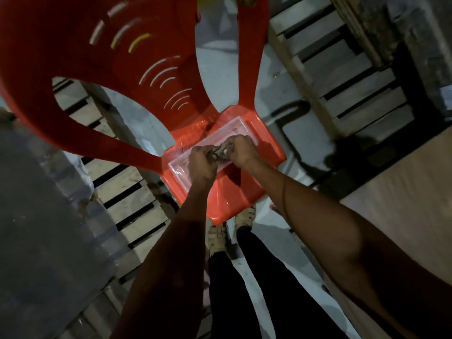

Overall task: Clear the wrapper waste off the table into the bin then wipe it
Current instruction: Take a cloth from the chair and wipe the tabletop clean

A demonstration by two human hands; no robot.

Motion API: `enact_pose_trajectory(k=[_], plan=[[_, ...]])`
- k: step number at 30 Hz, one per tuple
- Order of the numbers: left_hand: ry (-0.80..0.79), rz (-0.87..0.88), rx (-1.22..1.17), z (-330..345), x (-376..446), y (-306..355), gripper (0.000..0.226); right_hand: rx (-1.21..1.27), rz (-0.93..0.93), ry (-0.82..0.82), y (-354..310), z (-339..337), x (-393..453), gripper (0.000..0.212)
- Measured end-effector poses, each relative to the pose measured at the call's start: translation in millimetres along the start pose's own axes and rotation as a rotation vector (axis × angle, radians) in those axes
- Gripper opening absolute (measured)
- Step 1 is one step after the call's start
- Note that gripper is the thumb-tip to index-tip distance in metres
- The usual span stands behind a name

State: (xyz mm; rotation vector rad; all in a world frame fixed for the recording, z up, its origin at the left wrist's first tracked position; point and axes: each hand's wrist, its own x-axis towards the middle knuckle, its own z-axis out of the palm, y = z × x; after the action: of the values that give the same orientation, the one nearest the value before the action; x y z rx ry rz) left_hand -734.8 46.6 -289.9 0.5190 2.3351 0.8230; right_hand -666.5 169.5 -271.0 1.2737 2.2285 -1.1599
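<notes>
Two hands over the red chair (227, 192) seat. Clear plastic tray (181, 170) lies flat on it: light, thin, flexy, likely crackly; lift by the rim. Left hand (201, 165) and right hand (241, 150) both curled, pinching a small crumpled wrapper scrap (220, 152) between them above the tray. Soft, near weightless.

A: Where's the tray (241, 123)?
B: On the chair (266, 152) seat, towards its back.
A: Hands?
B: Both over the tray: left hand (201, 162) left, right hand (241, 150) right, a small crumpled thing (219, 152) between them.
A: Around it?
B: Pallets (342, 77) behind and left, feet (230, 228) just before the seat.
</notes>
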Motion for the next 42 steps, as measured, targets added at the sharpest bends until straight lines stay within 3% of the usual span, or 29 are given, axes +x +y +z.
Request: enact_pose_trajectory(k=[6,12,15,17,22,27,32,35,38,42], plan=[[-0.01,0.253,0.082,-52.5,-32.2,63.5,0.039,0.208,-0.099,0.165,-25.4,-55.5,-68.6,0.034],[-0.17,0.485,-0.054,-120.8,-97.3,140.1,0.034,0.303,-0.201,0.306,-52.4,-120.7,-184.8,0.019],[-0.193,0.482,-0.299,-138.2,-151.3,166.3,0.027,0.424,-0.103,0.409,-54.6,-138.3,-244.7,0.017],[-0.231,0.423,-0.447,-141.6,-186.5,174.3,0.046,0.618,-0.026,0.446,-51.1,-143.4,-281.6,0.015],[-0.488,0.43,-0.584,-139.1,-258.6,182.7,0.061,0.962,0.063,0.571,-30.5,-144.2,-368.5,0.012],[-0.542,0.612,-0.521,-134.9,-306.5,200.8,0.084,1.168,0.164,0.611,-5.3,-148.5,-421.0,0.012],[-0.425,0.816,-0.217,-119.6,-325.9,239.0,0.052,1.16,0.2,0.551,19.3,-174.9,-450.9,0.007],[-0.328,0.864,-0.212,-106.5,-336.2,267.7,0.032,1.145,0.164,0.47,38.6,-199.3,-463.5,0.024],[-0.319,0.834,-0.257,-85.0,-343.7,291.7,0.024,1.085,0.048,0.373,67.8,-226.6,-477.3,0.044],[-0.459,0.705,-0.317,-48.8,-351.9,320.7,0.019,0.93,-0.068,0.412,120.7,-246.6,-486.3,0.038]])
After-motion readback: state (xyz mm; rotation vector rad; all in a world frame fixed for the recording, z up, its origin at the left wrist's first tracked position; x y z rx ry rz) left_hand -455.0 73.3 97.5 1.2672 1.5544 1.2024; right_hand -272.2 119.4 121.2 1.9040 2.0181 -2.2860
